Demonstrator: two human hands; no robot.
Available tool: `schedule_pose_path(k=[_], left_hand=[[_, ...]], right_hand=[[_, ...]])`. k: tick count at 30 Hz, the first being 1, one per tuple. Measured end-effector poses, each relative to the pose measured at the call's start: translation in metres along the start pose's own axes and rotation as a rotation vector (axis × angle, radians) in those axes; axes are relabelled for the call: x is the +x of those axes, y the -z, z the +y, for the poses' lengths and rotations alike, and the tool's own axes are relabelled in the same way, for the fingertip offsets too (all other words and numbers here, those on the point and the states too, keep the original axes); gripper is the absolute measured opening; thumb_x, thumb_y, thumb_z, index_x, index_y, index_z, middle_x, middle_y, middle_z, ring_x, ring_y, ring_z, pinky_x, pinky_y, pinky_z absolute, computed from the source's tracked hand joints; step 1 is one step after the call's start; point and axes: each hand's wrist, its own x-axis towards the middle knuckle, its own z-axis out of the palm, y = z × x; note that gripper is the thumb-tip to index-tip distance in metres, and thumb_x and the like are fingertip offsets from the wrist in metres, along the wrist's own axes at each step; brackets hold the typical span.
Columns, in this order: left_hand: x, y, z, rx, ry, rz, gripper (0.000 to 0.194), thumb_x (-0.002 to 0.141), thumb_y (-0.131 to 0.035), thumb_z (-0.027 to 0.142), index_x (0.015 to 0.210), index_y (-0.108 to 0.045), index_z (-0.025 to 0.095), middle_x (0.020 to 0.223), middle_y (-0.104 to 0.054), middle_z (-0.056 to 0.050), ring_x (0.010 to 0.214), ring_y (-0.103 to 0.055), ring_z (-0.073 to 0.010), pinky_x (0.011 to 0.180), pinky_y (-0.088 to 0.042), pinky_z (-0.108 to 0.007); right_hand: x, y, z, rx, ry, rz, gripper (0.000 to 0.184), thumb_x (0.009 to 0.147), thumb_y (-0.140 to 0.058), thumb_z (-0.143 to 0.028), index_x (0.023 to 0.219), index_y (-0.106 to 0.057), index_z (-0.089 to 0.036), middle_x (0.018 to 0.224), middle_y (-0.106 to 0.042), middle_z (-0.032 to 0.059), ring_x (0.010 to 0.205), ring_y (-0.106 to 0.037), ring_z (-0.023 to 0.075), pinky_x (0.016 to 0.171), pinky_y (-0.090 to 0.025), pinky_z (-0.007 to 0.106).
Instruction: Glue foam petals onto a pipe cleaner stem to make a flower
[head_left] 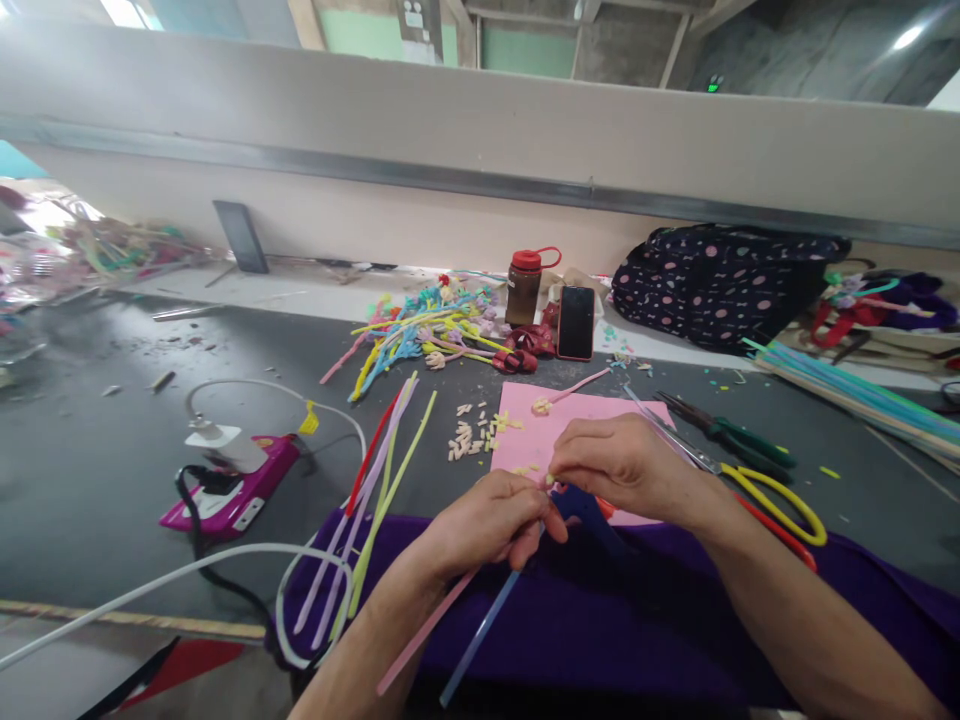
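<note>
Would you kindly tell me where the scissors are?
In the head view, the scissors lie on the right side, between the right hand and the green-handled pliers.

Pink stem [429,628] and blue stick [480,637] slant from the hands [496,518], pale piece [550,480] pinched between.

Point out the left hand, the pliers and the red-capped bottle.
Left hand [495,518]: head view, back of the hand.
Pliers [739,437]: head view, green handles.
Red-capped bottle [523,291]: head view, brown body.

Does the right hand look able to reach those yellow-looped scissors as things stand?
Likely yes: the scissors lie close by, mostly uncovered, though the right hand seems busy pinching a small pale piece and might need to let go first.
</note>
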Motion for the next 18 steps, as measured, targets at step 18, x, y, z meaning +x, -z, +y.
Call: schedule_pose_path(k=[18], left_hand=[[0.0006,-0.0002,-0.0002,0.009,-0.015,0.001,0.034,0.081,-0.035,0.024,0.071,-0.067,0.013,0.037,-0.046,0.005,0.032,-0.03,-0.0055,0.038,-0.023,-0.019]], right_hand=[[-0.0009,0.0011,-0.004,-0.116,-0.038,-0.072,0.012,0.083,-0.051,-0.014,0.085,-0.062,-0.019,0.086,-0.066,0.0024,0.077,-0.06,0.0132,0.068,-0.042,0.024]])
